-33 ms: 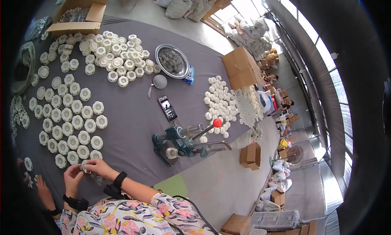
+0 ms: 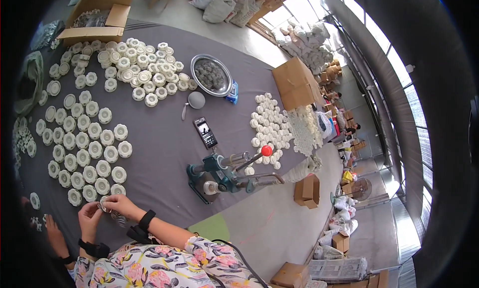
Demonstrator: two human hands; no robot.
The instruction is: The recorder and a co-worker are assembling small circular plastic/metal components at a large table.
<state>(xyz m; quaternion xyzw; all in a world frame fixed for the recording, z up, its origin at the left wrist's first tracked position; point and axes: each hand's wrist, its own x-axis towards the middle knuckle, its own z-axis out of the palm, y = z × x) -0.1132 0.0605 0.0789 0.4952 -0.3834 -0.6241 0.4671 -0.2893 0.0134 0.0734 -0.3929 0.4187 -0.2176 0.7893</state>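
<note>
Head view, looking down on a work table covered in grey cloth [image 2: 159, 148]. At the near edge, the left hand [image 2: 90, 215] and the right hand [image 2: 119, 204] meet over the cloth, fingers curled and pinching between them a small white flower-shaped piece [image 2: 105, 204], which sits at the fingertips of both hands and just above the table; each wrist carries a black band. A floral sleeve covers the right forearm nearer the body. Left of the left hand, another person's hand [image 2: 52, 228] rests near the table edge. Just beyond the hands, white flower-shaped pieces lie in neat rows [image 2: 82, 143], set face up and close together. To the right of the hands, a teal hand press [image 2: 219, 175] with a red-knobbed lever [image 2: 267, 150] stands on the cloth. Beyond the press, a phone [image 2: 205, 132] lies flat with its screen lit. Farther out and to the right, small white hexagonal pieces [image 2: 272, 123] spread in a patch. Beyond the phone, a metal bowl [image 2: 212, 74] holds grey wire-like material, with a loose heap of white flower pieces [image 2: 142, 68] to its left. At the far left stands an open cardboard box [image 2: 100, 18]; at the far right, a closed cardboard box [image 2: 297, 83] sits at the table's edge.
</note>
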